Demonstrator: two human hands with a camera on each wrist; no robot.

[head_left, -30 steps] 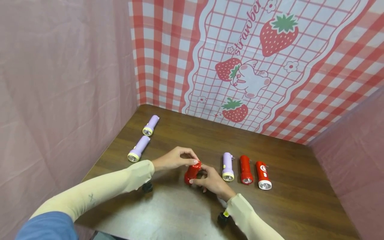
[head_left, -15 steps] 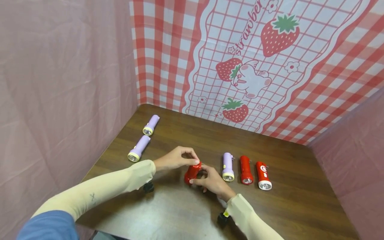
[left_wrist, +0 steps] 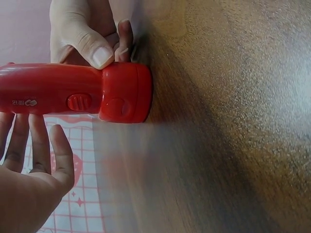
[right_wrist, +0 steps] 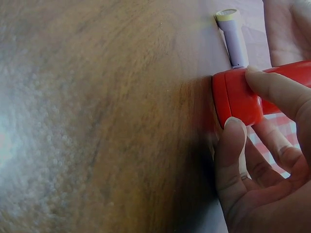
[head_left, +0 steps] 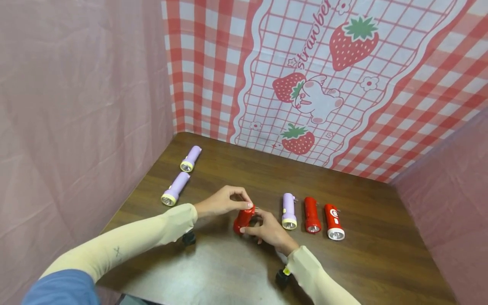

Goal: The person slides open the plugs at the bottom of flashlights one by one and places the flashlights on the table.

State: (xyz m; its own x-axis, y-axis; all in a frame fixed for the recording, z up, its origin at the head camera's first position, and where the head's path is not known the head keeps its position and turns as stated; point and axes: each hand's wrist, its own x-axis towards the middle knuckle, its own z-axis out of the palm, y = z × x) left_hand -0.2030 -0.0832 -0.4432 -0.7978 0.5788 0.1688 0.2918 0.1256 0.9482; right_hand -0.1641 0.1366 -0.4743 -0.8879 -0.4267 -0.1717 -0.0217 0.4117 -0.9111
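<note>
A red flashlight (head_left: 243, 219) stands lens-down on the wooden table, leaning slightly, with both hands on it. My left hand (head_left: 225, 201) is at the raised tail end, thumb and fingers pinching it; small metal prongs stick out beside it there. My right hand (head_left: 270, 231) grips the wide head end low down, its thumb on the near side. In the left wrist view the flashlight (left_wrist: 77, 90) shows its ribbed slide switch, and my left fingers (left_wrist: 41, 145) lie along its body. The right wrist view has my right thumb (right_wrist: 231, 141) and index finger around the red head (right_wrist: 238, 97).
To the right lie a lilac flashlight (head_left: 289, 212), a plain red flashlight (head_left: 311, 215) and a red one with a white rim (head_left: 334, 222). Two lilac flashlights (head_left: 175, 189) lie at the left. A checked strawberry cloth (head_left: 213, 84) hangs behind the table (head_left: 221, 271); pink curtains flank it.
Both hands keep their hold on the red flashlight in the same place. The metal prongs at its tail show a little more clearly now. The head view shifts very slightly.
</note>
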